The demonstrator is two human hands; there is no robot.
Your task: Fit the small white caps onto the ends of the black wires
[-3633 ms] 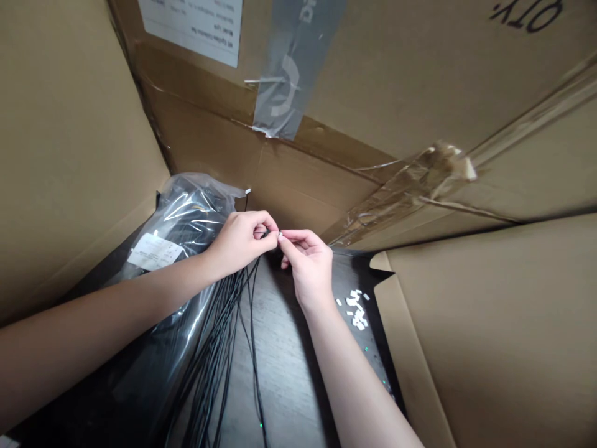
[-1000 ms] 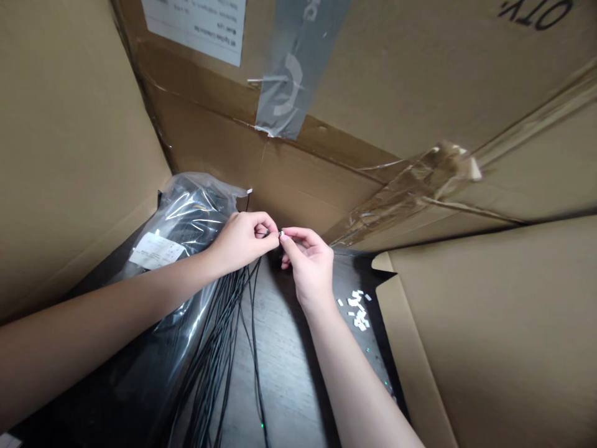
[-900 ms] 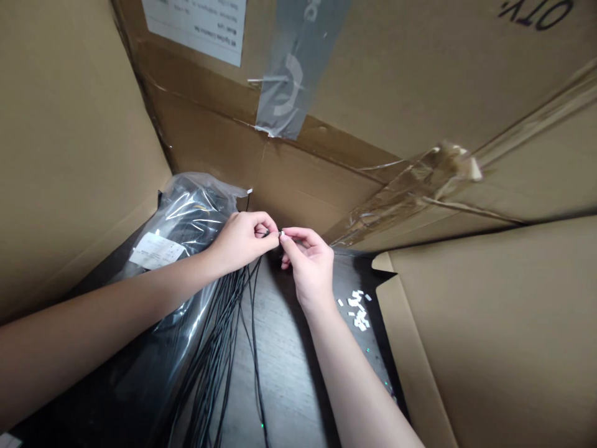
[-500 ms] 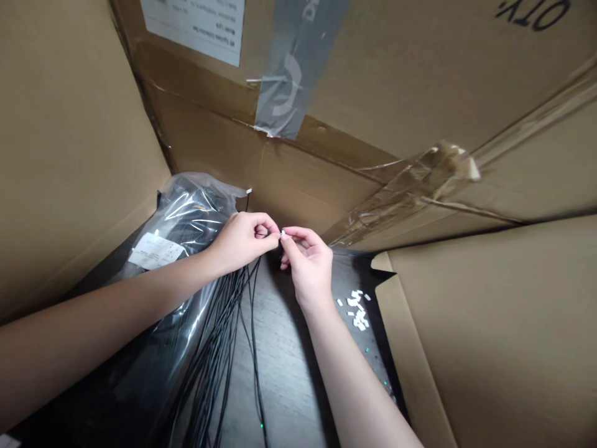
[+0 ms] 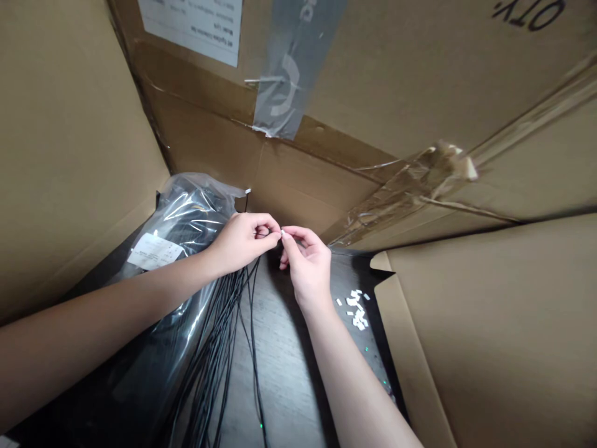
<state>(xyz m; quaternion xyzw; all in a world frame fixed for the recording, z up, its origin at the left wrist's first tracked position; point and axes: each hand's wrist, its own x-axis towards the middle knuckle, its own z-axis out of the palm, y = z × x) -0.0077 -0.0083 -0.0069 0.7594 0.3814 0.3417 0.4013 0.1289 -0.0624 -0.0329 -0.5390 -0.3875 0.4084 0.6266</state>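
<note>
Thumb and forefinger of my left hand (image 5: 249, 239) are pinched on a thin black cable (image 5: 262, 234). Against those fingertips, my right hand (image 5: 305, 258) pinches a tiny white connector piece (image 5: 282, 233), mostly covered by the fingers. Whether the cable's end sits inside the white piece I cannot tell. Below my left hand a bundle of black cables (image 5: 219, 348) runs down toward me along the table. One more cable end with a white tip (image 5: 247, 191) sticks up behind my left hand.
A clear plastic bag (image 5: 186, 199) with dark contents and a white label lies at left, under my left forearm. Small white pieces (image 5: 358, 314) are heaped right of my right wrist. Cardboard (image 5: 396, 81) walls rise at the back, left and right (image 5: 489, 323).
Both hands keep the same pinch at nearly the same spot. The white piece shows slightly less between the fingertips. The whole view has shifted very slightly.
</note>
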